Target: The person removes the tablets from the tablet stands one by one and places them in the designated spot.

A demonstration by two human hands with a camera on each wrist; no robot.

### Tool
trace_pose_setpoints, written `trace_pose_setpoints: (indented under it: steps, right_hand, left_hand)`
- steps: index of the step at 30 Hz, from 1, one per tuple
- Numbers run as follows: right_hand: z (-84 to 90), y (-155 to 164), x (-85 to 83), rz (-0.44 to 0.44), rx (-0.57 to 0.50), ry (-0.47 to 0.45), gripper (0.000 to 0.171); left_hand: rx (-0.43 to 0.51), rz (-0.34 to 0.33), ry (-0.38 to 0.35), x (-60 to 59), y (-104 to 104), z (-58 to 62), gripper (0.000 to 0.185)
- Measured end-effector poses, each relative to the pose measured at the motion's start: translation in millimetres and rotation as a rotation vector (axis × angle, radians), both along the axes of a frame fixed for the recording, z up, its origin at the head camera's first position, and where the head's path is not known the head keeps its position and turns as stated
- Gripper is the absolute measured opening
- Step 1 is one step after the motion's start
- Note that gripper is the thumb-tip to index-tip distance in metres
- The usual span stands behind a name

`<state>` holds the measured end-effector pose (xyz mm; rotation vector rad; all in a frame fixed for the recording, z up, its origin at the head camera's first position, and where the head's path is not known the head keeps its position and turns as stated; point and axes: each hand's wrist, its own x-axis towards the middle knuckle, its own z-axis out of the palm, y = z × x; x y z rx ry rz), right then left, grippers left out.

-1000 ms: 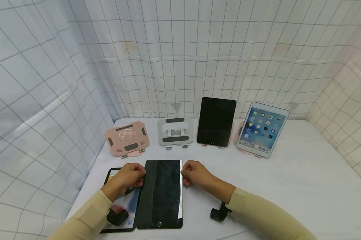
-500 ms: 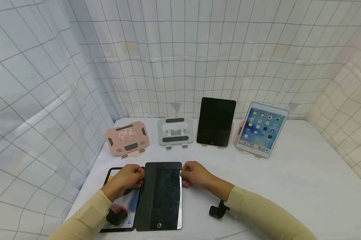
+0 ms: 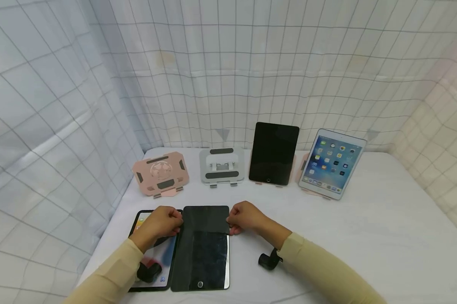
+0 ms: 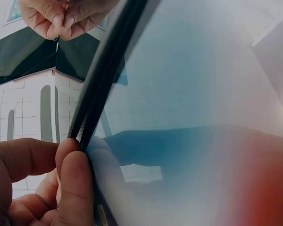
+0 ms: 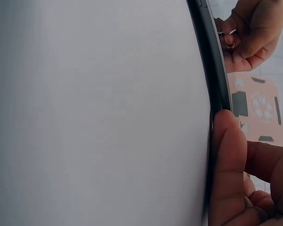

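Note:
A dark-screened tablet (image 3: pixel 203 257) with a round home button at its near end is between my two hands. My left hand (image 3: pixel 160 226) pinches its left edge near the far corner; in the left wrist view the fingers (image 4: pixel 75 183) press against that dark edge. On the opposite edge, my right hand (image 3: pixel 247 218) grips it at about the same height, its fingertips (image 5: pixel 226 136) close on the rim in the right wrist view. A larger tablet with a lit screen (image 3: pixel 158 257) lies just left, partly covered by my left hand and forearm.
Along the back stand a pink tablet stand (image 3: pixel 161 173), a grey stand (image 3: pixel 222 166), a black tablet (image 3: pixel 275 153) and a white tablet with app icons (image 3: pixel 332 164), the last two leaning on pink stands. Gridded white curtains (image 3: pixel 274 76) border the white table (image 3: pixel 384 253).
Both hands keep their hold. The dark tablet's far edge sits slightly lower in view, and the reflection's border on its screen has slid toward the near end, suggesting a changed tilt.

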<state>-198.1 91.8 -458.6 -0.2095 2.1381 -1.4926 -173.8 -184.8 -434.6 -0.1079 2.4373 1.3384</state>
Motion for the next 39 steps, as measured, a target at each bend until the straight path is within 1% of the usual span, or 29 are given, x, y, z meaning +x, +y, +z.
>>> trace_pose_setpoints:
  steps: [4, 7, 12, 17, 21, 28, 34, 39]
  right_hand:
    - [0.8, -4.0, 1.7, -0.031, 0.001, -0.007, 0.013]
    - [3.3, -4.0, 2.3, -0.044, 0.021, -0.01, 0.013]
    - [6.1, -0.3, 0.5, -0.018, 0.045, -0.005, 0.013]
    - [7.0, 1.1, -2.6, 0.01, 0.038, -0.021, 0.015]
    - [8.2, -0.1, -3.6, 0.007, 0.027, -0.04, 0.015]
    - [7.3, -1.5, -3.6, -0.018, 0.031, -0.062, 0.016]
    - [4.9, -2.0, -0.8, -0.007, 0.043, -0.042, 0.017]
    - [5.4, -0.5, -1.6, -0.007, 0.038, -0.028, 0.016]
  left_hand:
    - [-0.028, -0.001, -0.004, -1.4, -1.6, 1.0, 0.007]
    - [-0.043, -0.013, -0.007, -2.8, -0.6, 0.8, 0.005]
    - [-0.051, -0.033, -0.006, -4.1, 2.4, 0.2, 0.004]
    - [-0.049, -0.038, -0.009, -3.6, 2.8, 0.0, 0.004]
    - [-0.057, -0.046, -0.005, -3.3, 1.6, 0.1, 0.004]
    - [-0.082, -0.03, -0.003, -2.0, 2.8, -0.5, 0.004]
    - [-0.071, -0.059, 0.0, -2.8, 0.0, 0.0, 0.007]
    - [-0.073, -0.068, -0.026, -6.0, -1.2, 1.8, 0.01]
